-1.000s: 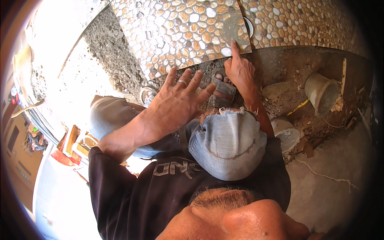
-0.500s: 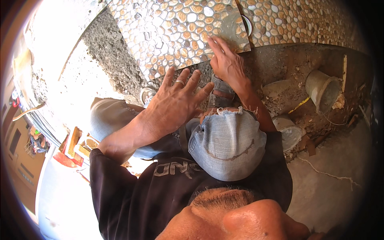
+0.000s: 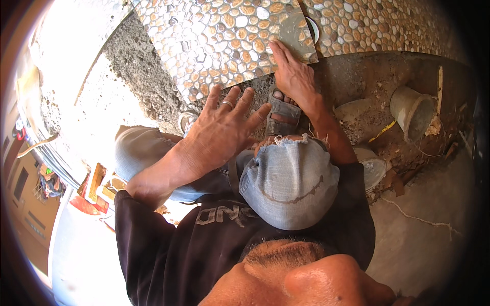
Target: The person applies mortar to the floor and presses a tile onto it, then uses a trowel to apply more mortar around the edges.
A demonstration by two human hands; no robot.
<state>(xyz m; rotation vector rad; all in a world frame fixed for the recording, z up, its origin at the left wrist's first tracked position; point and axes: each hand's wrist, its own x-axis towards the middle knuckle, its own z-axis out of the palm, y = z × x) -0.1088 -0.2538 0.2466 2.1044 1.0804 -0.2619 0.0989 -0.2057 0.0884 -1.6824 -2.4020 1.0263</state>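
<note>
A large pebble-patterned tile (image 3: 224, 38) lies in front of me, with a grey smear of mortar near its right corner. My right hand (image 3: 296, 79) has its fingers stretched out and lays their tips on the tile beside that smear. Close to the tile's near edge is my left hand (image 3: 222, 120), fingers spread and holding nothing; whether its fingertips touch the edge I cannot tell. More tiling of the same pattern (image 3: 377, 28) lies to the right. At the gap between them shows the pale rim of a round thing (image 3: 313, 30), mostly hidden.
Rough grey mortar (image 3: 135, 58) spreads left of the tile. On the right lie a dirty bucket (image 3: 412, 112), a second container (image 3: 373, 171), a wooden stick (image 3: 439, 91) and rubble. My sandalled foot (image 3: 284, 113) stands below the tile. Wood scraps (image 3: 94, 183) lie at left.
My right hand has slid slightly rightward over the tile, its fingers still stretched out. My left hand stays nearly in place. The tile appears slightly shifted in view, along with its surroundings.
</note>
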